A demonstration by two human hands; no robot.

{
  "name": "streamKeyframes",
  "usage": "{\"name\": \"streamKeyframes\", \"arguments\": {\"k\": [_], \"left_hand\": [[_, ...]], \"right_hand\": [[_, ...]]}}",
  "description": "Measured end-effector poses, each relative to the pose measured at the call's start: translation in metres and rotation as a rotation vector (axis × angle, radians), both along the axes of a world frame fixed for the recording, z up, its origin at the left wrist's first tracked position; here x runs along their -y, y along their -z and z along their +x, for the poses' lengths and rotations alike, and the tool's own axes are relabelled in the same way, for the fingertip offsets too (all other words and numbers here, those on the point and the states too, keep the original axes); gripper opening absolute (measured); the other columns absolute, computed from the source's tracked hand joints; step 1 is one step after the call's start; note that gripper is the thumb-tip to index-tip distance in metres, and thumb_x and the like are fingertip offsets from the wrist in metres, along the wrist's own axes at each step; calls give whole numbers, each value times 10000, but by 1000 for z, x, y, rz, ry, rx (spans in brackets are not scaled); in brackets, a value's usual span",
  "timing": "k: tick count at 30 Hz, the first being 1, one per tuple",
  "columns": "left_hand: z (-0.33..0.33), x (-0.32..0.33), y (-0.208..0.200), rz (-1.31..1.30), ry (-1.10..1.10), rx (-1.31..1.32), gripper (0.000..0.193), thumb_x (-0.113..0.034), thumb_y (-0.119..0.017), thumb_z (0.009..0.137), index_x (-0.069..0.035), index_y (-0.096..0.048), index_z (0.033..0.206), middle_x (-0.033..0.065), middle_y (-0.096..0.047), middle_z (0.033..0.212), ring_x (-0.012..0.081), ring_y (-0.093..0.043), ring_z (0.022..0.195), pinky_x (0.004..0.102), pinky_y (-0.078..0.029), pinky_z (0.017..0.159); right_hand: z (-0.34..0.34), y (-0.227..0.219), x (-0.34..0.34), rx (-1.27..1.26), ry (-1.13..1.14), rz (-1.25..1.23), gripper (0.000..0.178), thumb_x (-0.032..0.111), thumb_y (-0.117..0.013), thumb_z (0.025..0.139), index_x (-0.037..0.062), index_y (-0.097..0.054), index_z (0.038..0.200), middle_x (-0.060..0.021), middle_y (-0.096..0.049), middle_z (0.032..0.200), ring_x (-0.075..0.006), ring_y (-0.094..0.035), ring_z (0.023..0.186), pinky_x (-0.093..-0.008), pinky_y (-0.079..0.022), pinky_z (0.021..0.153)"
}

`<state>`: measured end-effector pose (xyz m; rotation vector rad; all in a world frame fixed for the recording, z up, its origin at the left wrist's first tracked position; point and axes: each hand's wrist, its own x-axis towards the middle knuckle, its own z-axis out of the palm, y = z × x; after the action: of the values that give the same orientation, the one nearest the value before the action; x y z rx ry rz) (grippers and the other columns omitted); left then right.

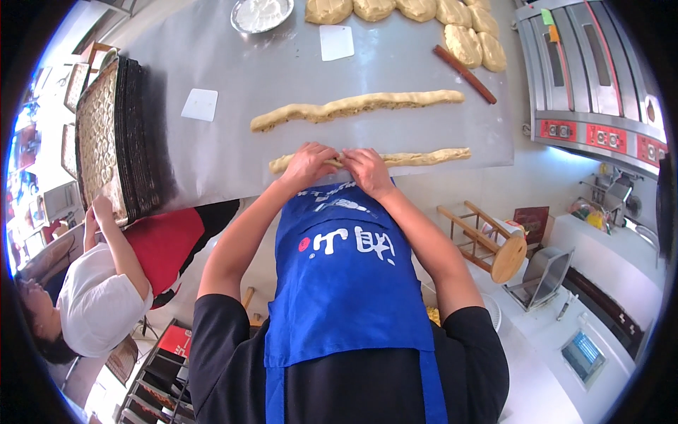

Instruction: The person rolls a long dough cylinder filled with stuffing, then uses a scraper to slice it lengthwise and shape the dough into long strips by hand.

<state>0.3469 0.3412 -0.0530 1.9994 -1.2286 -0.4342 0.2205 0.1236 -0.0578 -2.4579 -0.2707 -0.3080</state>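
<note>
A long rope of pale dough lies along the near edge of the metal table. My left hand is on its left part, fingers curled and closed over the dough. Close beside it, my right hand pinches the same rope, the fingertips of both hands almost meeting. A seam or open fold shows in the dough by the fingers; what lies under them is hidden. Farther back rests a second, thicker dough rope, with some darker filling showing along its near side, touched by neither hand.
Behind the ropes are a brown rolling pin, several dough pieces, a bowl of flour and two white scrapers. Stacked trays stand left, where a co-worker handles the top one. Ovens and a stool are right.
</note>
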Motion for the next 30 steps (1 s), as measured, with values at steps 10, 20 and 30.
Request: {"name": "streamKeyframes", "arguments": {"k": [10, 20, 30], "left_hand": [[-13, 11, 3, 73, -94, 53, 227, -195, -828, 918, -69, -791, 1103, 93, -810, 1069, 322, -734, 1035, 462, -542, 973], [-12, 36, 7, 316, -271, -261, 317, -301, -820, 917, -162, -828, 1202, 93, -840, 1064, 318, -749, 992, 472, -457, 1035], [-24, 50, 1, 176, -153, 84, 218, -293, -833, 914, -181, -887, 1093, 52, -819, 927, 272, -704, 982, 470, -463, 1077]], "right_hand": [[10, 3, 1, -364, 197, 341, 242, 192, -833, 902, 39, -813, 1089, -106, -828, 1127, -326, -743, 1120, -460, -557, 970], [12, 20, 12, -249, 147, 41, 455, 339, -842, 918, 84, -804, 1294, -114, -826, 1104, -311, -711, 1170, -476, -508, 1043], [-14, 3, 32, -7, 62, -63, 398, 215, -871, 856, 84, -815, 1227, -57, -818, 1239, -284, -706, 1203, -477, -489, 1098]]}}
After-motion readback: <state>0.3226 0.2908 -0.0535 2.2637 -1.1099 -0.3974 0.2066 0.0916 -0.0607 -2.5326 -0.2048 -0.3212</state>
